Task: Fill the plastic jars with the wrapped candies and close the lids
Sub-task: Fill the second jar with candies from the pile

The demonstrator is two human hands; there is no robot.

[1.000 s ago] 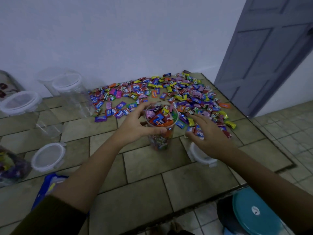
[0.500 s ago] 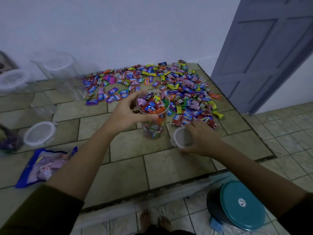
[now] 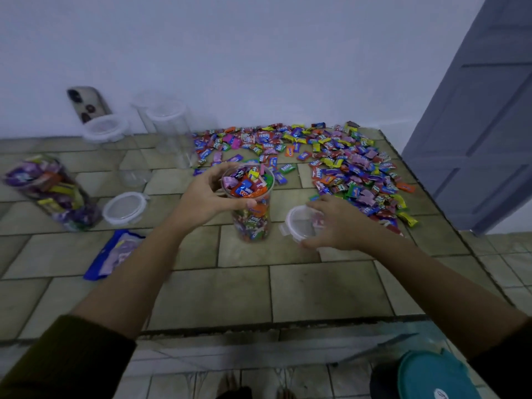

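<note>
A clear plastic jar (image 3: pixel 253 214) stands upright mid-counter, filled to the brim with wrapped candies. My left hand (image 3: pixel 207 197) grips it around the rim. Just right of the jar, my right hand (image 3: pixel 336 223) holds a round clear lid (image 3: pixel 299 223) tilted on edge above the counter, fingers curled round its rim. A broad spread of loose wrapped candies (image 3: pixel 339 162) covers the counter behind and to the right.
A filled jar (image 3: pixel 49 191) lies at far left, with a loose lid (image 3: pixel 123 207) and a blue candy bag (image 3: pixel 112 254) near it. Empty clear jars (image 3: pixel 169 131) and a phone (image 3: pixel 86 103) stand by the wall. A teal-lidded bucket (image 3: pixel 431 375) sits below the counter edge.
My right hand picked the lid up from the counter and lifted it tilted beside the jar. The left hand kept its grip on the jar. The camera view shifted left.
</note>
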